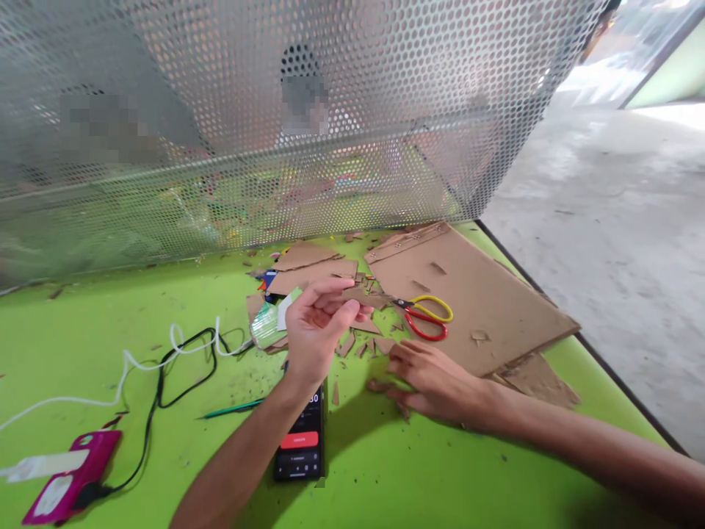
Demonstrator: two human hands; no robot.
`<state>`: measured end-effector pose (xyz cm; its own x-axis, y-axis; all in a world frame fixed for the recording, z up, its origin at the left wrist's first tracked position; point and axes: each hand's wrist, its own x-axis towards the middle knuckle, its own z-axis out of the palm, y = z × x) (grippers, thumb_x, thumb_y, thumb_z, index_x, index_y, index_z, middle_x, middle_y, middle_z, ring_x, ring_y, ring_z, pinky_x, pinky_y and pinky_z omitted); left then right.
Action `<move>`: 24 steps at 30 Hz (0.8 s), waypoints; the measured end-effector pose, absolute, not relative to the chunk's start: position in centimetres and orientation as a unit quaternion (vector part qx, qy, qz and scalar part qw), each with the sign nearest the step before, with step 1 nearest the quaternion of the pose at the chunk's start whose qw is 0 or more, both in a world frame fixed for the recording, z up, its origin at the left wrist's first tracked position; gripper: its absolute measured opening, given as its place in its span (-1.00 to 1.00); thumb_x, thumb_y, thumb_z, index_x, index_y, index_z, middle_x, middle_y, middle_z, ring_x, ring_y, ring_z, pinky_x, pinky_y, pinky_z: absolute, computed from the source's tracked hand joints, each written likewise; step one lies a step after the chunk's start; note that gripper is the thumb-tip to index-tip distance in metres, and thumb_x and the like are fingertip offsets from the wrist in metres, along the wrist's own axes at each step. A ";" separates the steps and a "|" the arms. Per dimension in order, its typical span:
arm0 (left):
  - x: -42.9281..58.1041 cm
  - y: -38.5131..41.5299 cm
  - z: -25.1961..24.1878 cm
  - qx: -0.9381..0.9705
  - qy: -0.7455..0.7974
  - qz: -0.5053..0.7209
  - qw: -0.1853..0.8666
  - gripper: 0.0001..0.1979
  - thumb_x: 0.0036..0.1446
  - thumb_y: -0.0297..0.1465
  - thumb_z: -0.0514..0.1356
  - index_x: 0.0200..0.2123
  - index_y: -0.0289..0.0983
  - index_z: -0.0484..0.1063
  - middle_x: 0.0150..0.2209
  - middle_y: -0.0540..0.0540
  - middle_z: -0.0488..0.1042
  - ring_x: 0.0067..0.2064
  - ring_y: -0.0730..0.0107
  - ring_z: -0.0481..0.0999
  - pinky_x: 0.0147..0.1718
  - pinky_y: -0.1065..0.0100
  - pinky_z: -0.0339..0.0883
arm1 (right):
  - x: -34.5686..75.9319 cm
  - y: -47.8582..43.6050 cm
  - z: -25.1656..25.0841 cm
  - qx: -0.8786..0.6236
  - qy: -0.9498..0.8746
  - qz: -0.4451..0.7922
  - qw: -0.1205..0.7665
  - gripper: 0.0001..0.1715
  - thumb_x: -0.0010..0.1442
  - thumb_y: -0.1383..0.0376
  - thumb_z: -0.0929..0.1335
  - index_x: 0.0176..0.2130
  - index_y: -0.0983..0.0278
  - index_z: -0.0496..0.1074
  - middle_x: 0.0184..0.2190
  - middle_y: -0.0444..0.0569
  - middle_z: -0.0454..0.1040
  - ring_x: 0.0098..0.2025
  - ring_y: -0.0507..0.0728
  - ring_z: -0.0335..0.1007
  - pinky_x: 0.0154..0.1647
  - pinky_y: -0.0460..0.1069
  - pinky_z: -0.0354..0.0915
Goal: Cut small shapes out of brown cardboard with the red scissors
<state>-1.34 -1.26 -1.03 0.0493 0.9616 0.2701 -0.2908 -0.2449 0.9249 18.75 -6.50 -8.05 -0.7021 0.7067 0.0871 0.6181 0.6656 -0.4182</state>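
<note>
My left hand (316, 323) is raised over the middle of the table, its thumb and fingers closed on a small strip of brown cardboard (363, 296). To the right of it, my right hand (421, 375) hovers low by the table top, fingers bent and apart, slightly blurred, with nothing seen in them. Small cardboard scraps (366, 345) lie scattered between and beyond the hands. Scissors (427, 317) with one yellow and one red handle rest partly on a large cardboard sheet (468, 294); the strip overlaps their blade end in view.
A phone (300, 441) with a lit screen lies under my left forearm, and a green pencil-like stick (231, 408) beside it. White and black cables (159, 378) run to a magenta power strip (74, 477). A perforated metal screen (358, 132) stands along the back; people show behind it.
</note>
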 end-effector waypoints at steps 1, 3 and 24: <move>-1.4 -1.2 -0.9 0.506 0.328 0.607 0.518 -0.81 0.12 -0.41 0.44 -0.17 -0.24 0.63 -0.43 -0.01 0.67 -0.41 0.31 0.72 -0.38 0.37 0.66 | 19.4 -5.8 -7.5 -0.386 -0.898 0.169 0.129 -0.84 0.38 0.31 0.39 -0.14 0.34 0.59 -0.20 0.11 0.55 -0.14 0.22 0.49 -0.04 0.12 0.46; -1.4 -1.1 -0.8 0.504 0.324 0.612 0.516 -0.83 0.12 -0.45 0.42 -0.18 -0.24 0.64 -0.46 0.02 0.65 -0.42 0.34 0.71 -0.39 0.41 0.65 | 21.0 -4.3 -6.4 -0.456 -0.879 0.108 0.095 -0.77 0.41 0.43 0.30 -0.09 0.36 0.57 -0.12 0.18 0.57 -0.07 0.26 0.51 0.06 0.18 0.43; -1.7 0.0 -1.1 0.471 0.382 0.607 0.514 -0.81 -0.06 -0.45 0.47 -0.31 -0.25 0.63 -0.45 0.04 0.55 -0.43 0.56 0.53 -0.37 0.52 0.47 | 23.9 1.6 -5.5 -0.558 -0.776 0.280 0.088 -0.57 0.14 0.35 0.35 0.01 0.36 0.54 -0.45 -0.06 0.53 -0.41 0.13 0.44 -0.40 -0.04 0.20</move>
